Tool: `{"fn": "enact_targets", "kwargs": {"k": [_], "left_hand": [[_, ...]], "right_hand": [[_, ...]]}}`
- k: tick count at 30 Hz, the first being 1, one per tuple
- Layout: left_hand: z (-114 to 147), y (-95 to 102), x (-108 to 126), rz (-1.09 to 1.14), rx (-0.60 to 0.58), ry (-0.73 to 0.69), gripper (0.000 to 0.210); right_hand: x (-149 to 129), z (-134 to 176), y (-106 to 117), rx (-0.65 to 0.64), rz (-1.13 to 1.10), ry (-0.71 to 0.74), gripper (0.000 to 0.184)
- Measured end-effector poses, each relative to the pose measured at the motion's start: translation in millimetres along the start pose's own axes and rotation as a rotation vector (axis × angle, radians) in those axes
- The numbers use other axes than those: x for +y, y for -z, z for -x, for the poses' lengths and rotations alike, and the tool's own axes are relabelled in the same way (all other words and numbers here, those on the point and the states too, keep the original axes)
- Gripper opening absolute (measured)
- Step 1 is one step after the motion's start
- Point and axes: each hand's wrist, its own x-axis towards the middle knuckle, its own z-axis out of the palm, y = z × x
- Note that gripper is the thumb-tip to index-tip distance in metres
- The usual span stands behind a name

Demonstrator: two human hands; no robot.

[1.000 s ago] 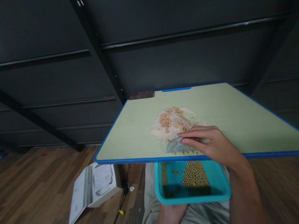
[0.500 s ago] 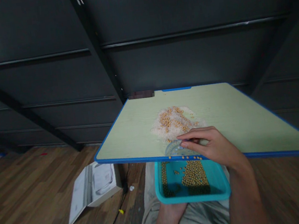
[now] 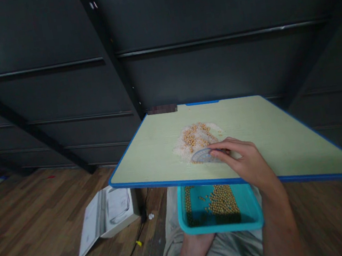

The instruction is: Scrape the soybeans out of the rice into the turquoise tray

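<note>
My right hand (image 3: pixel 242 156) is closed in a pinch on a clear, round plastic lid (image 3: pixel 204 155), tilted up with its lower edge at the near side of a pile. That pile is white rice (image 3: pixel 180 148) with soybeans (image 3: pixel 191 136) scattered over its top, on a pale green folding table (image 3: pixel 286 138). Below the table's near edge, a turquoise tray (image 3: pixel 250 205) holds many more soybeans (image 3: pixel 223 201). My left hand (image 3: pixel 200 239) lies under the tray's near rim, its fingers hidden by the tray.
The table has a raised blue edge (image 3: pixel 178 182). An opened white box (image 3: pixel 119 210) with papers stands on the wooden floor at left, beside a black cable (image 3: pixel 130 253) with a yellow tag. A dark panelled wall (image 3: pixel 198 74) rises behind the table.
My right hand has moved the lid away from the near table edge, up against the pile, and tilted it. Soybeans that lay along the near edge no longer show there. My left hand stays put.
</note>
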Motion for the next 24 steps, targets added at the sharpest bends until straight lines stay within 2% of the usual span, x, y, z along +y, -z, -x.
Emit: {"fn": "enact_targets", "kwargs": {"k": [3,6,11,18,22,24], "left_hand": [[2,-1.7,1,0.104,-0.135,0.063,0.04],[1,0.2,2,0.104,-0.166,0.072,0.037],[-5,1.5,1,0.035,-0.11,-0.015,0.04],[-7,3.4,-2,0.054,-0.131,0.01,0.04],[-11,6.5,-5,-0.022,-0.037,0.005,0.042],[-13,6.6,-5,-0.115,0.049,-0.007,0.044]], "right_hand": [[0,0,0,0.029,0.002,0.025,0.02],[1,-1,-4,0.026,-0.006,0.056,0.026],[2,-2,-10,0.0,-0.008,0.065,0.029],[0,-3,-12,-0.052,0.015,0.089,0.029],[-1,-3,-12,-0.061,0.013,0.107,0.028],[0,-3,-13,-0.062,0.009,0.107,0.028]]}}
